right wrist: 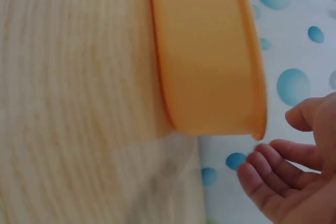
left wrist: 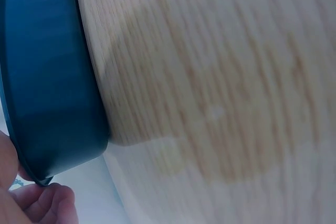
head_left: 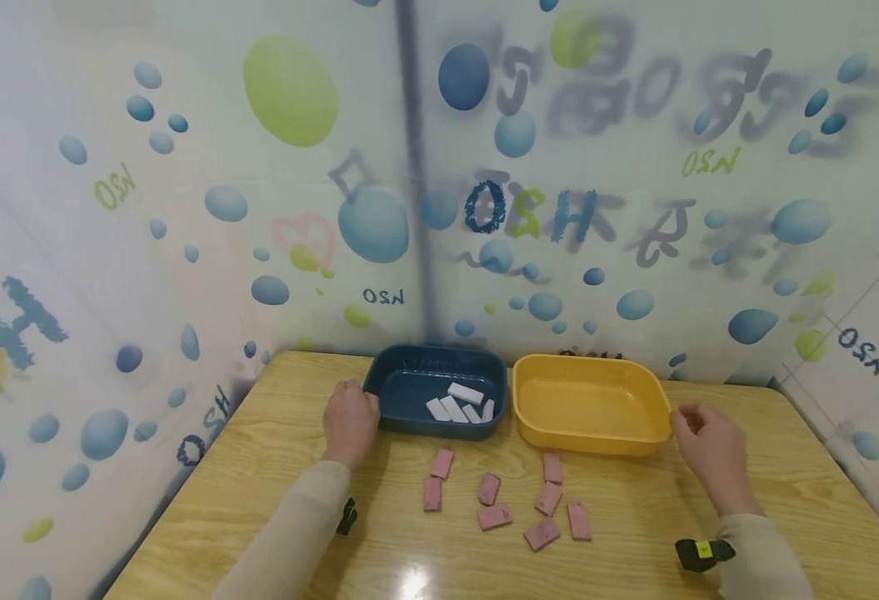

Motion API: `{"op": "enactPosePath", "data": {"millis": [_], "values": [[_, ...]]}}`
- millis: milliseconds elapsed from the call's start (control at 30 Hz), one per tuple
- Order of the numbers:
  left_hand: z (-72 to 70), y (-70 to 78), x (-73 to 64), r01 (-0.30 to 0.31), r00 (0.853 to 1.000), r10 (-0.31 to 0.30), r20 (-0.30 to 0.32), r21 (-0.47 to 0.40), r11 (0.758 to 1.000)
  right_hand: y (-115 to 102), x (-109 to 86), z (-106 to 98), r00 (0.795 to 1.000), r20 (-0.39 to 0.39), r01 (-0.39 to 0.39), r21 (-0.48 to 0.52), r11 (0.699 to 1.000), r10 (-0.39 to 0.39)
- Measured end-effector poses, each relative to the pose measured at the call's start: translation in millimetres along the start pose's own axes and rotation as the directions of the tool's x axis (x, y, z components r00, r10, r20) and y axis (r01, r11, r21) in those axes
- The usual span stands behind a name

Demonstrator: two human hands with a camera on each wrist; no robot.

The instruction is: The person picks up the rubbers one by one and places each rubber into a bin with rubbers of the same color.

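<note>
My left hand (head_left: 352,423) pinches the left rim of a dark blue plastic basin (head_left: 390,423), and in the left wrist view the thumb and fingers (left wrist: 58,203) meet at its lip. Inside that basin lie several white rectangular blocks (head_left: 466,393). At the right end of a yellow basin (head_left: 581,440) is my right hand (head_left: 712,446). The right wrist view has its thumb and loosely bent fingers (right wrist: 262,184) apart, just off the rim, with nothing between them. The yellow basin has nothing in it.
Several pink rectangular blocks (head_left: 495,517) lie scattered on the wooden table (head_left: 634,533) in front of the basins. The two basins stand side by side near the back edge. Behind and beside the table rise patterned walls (head_left: 304,208).
</note>
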State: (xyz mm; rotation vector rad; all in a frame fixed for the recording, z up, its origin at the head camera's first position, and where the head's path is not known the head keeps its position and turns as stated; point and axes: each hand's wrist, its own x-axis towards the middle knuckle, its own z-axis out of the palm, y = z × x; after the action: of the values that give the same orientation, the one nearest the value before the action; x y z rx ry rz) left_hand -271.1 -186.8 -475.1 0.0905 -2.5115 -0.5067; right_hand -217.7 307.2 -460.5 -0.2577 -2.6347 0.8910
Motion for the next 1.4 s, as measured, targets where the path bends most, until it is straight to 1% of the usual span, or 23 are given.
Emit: {"op": "enactPosePath", "data": {"millis": [167, 300, 500, 600, 733, 833, 933, 1000, 1067, 1200, 1300, 1400], "values": [[-1.6, 1.4, 0.0, -0.005, 1.0, 0.005, 0.005, -0.003, 1.0, 6, 0.7, 2, 0.994, 0.082, -0.064, -0.019, 0.998, 0.065], [-1.3, 1.7, 1.2, -0.013, 1.0, 0.013, 0.013, -0.002, 1.0, 7, 0.0, 0, 0.984, 0.126, -0.124, 0.001, 0.992, 0.123], [-0.3, -0.6, 4.1, 0.019, 0.998, -0.019, 0.053, -0.003, 1.0, 7, -0.1, 0, 0.981, 0.145, -0.134, 0.008, 0.991, 0.132], [-2.1, -2.8, 4.9, 0.026, 0.997, -0.024, 0.077, -0.019, 0.999, 8, -0.1, 2, 0.976, 0.16, -0.154, 0.039, 0.987, 0.146], [-8.5, -4.6, 5.5, 0.045, 0.992, -0.039, 0.123, -0.052, 0.998, 8, -0.3, 3, 0.968, 0.184, -0.188, 0.101, 0.977, 0.167], [-14.9, -3.6, 5.2, 0.07, 0.985, -0.057, 0.165, -0.075, 0.995, 8, 0.3, 3, 0.965, 0.193, -0.203, 0.135, 0.97, 0.175], [-21.0, -0.9, 3.0, 0.069, 0.983, -0.052, 0.175, -0.092, 0.993, 8, 1.5, 2, 0.965, 0.196, -0.204, 0.143, 0.968, 0.174], [-24.0, 0.8, 0.4, 0.059, 0.986, -0.041, 0.165, -0.107, 0.993, 9, 2.4, 1, 0.966, 0.197, -0.197, 0.135, 0.971, 0.169], [-26.1, 2.5, -2.8, 0.037, 0.991, -0.019, 0.136, -0.126, 0.991, 10, 3.0, -1, 0.966, 0.201, -0.191, 0.123, 0.974, 0.164], [-29.3, 6.0, -11.7, -0.039, 0.996, 0.051, 0.078, -0.148, 0.988, 11, 4.7, -5, 0.968, 0.209, -0.163, 0.087, 0.983, 0.142], [-31.8, 9.8, -20.7, -0.105, 0.993, 0.112, 0.041, -0.147, 0.984, 11, 6.5, -6, 0.971, 0.215, -0.125, 0.061, 0.99, 0.11], [-33.2, 14.4, -29.5, -0.162, 0.986, 0.166, 0.017, -0.143, 0.976, 10, 8.5, -7, 0.97, 0.229, -0.089, 0.029, 0.996, 0.08]]}}
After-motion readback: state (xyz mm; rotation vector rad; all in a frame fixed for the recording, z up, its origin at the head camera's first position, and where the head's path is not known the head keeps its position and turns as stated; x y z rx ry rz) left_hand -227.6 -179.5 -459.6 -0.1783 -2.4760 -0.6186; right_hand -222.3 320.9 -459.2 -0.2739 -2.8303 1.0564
